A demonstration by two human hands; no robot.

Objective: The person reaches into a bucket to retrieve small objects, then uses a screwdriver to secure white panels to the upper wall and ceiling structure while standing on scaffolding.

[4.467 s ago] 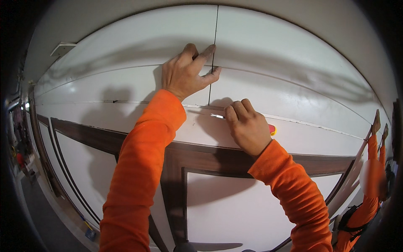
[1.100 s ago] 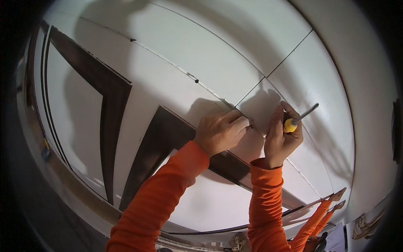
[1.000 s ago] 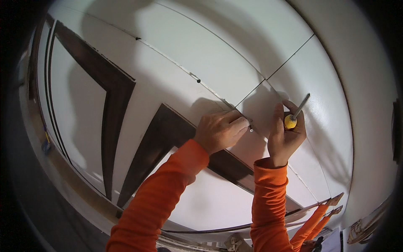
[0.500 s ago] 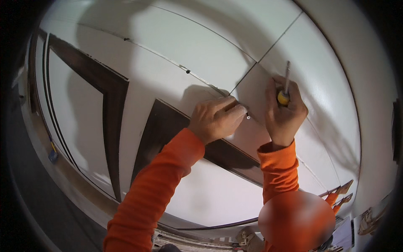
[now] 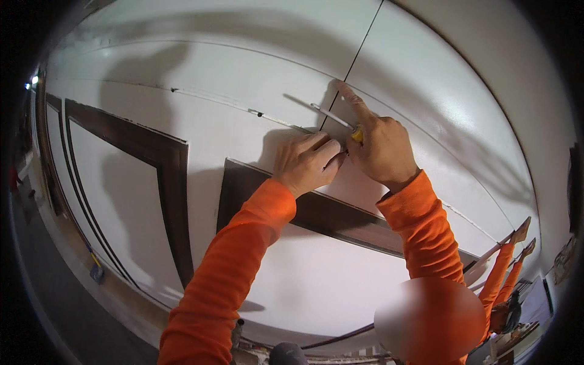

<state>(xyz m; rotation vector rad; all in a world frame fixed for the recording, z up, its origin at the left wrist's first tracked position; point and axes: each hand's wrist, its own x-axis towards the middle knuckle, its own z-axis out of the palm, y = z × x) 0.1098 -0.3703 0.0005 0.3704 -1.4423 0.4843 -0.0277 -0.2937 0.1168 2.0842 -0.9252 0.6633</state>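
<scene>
at two o'clock the right hand (image 5: 388,152) grips a yellow-handled screwdriver (image 5: 338,120) in its folded fingers, shaft aimed at ten o'clock, index finger stretched to a dark seam (image 5: 363,42). it sits at one o'clock from the left hand (image 5: 306,163), whose fingers bend against the white wall (image 5: 438,85); whether they pinch anything, i cannot tell.

The screwdriver's shaft (image 5: 333,116) looks metal, the panels (image 5: 450,100) glossy, sleeves (image 5: 222,274) matt cloth.
</scene>
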